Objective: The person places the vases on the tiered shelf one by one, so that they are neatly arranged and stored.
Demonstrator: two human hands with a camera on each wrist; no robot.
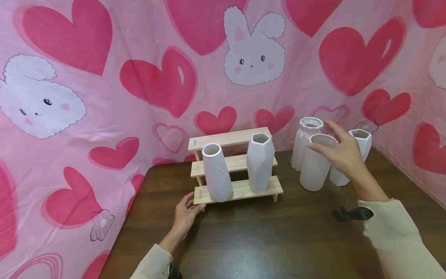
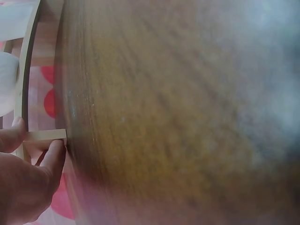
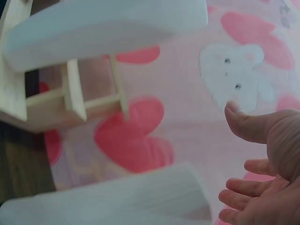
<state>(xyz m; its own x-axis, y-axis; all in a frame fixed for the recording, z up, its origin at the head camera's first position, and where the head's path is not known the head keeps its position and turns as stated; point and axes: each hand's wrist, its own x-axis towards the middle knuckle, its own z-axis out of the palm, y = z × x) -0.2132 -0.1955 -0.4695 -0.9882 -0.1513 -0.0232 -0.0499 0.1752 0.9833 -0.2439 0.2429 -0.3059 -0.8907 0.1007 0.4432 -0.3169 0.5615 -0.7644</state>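
My left hand (image 1: pixel 184 215) grips the left end of the lowest step of a three-step wooden display stand (image 1: pixel 228 140). In the left wrist view its thumb and fingers close about the stand's leg (image 2: pixel 47 135). A white vase with a carved, leaf-like surface (image 1: pixel 216 174) and a white faceted vase (image 1: pixel 260 166) stand on that step. At the right, my right hand (image 1: pixel 343 153) hovers at the rim of a frosted cylindrical vase (image 1: pixel 313 170), thumb and fingers spread. The right wrist view has this hand (image 3: pixel 262 173) apart from the vase (image 3: pixel 117 199).
Behind the cylindrical vase stands a white fluted vase (image 1: pixel 300 147) with a scalloped rim. Another faceted vase (image 1: pixel 363 144) stands to its right, partly behind my hand. Pink cloth (image 1: pixel 146 31) with hearts and rabbits hangs around the dark wooden table (image 1: pixel 244 240).
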